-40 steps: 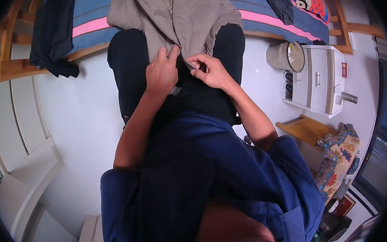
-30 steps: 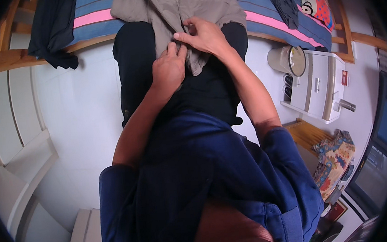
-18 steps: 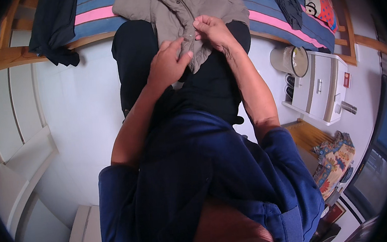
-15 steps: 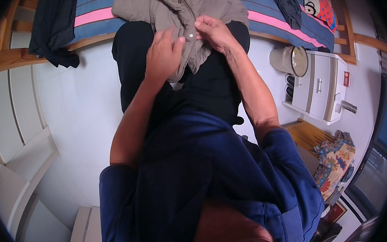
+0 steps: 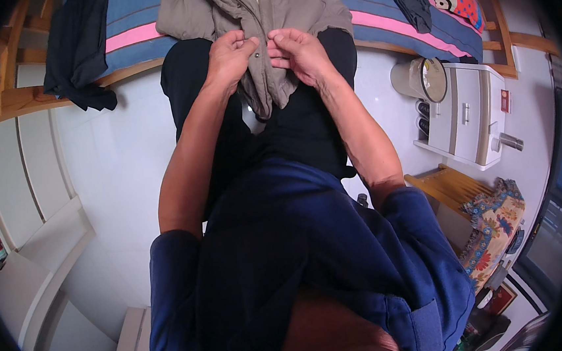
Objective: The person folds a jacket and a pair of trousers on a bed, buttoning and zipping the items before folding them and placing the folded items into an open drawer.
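Note:
A grey-brown padded jacket lies over my knees and the bed's edge, its front flap hanging between my legs. My left hand is closed at the left side of the front flap, thumb and fingers pinching the cloth. A small round snap button shows on the flap just beside its fingertips. From the other side, my right hand pinches the flap with thumb and forefinger, its other fingers loosely curled. The exact grip of the fingertips is partly hidden.
Behind the jacket is a wooden-framed bed with a blue and pink striped cover. Dark clothing hangs over its left end; a dark crumpled cloth lies to the right. A waste bin stands beside a white cabinet.
My left hand, blurred before, is now steady at the flap and a little higher. My right hand has shifted slightly left and down. The flap with its snap button has moved left.

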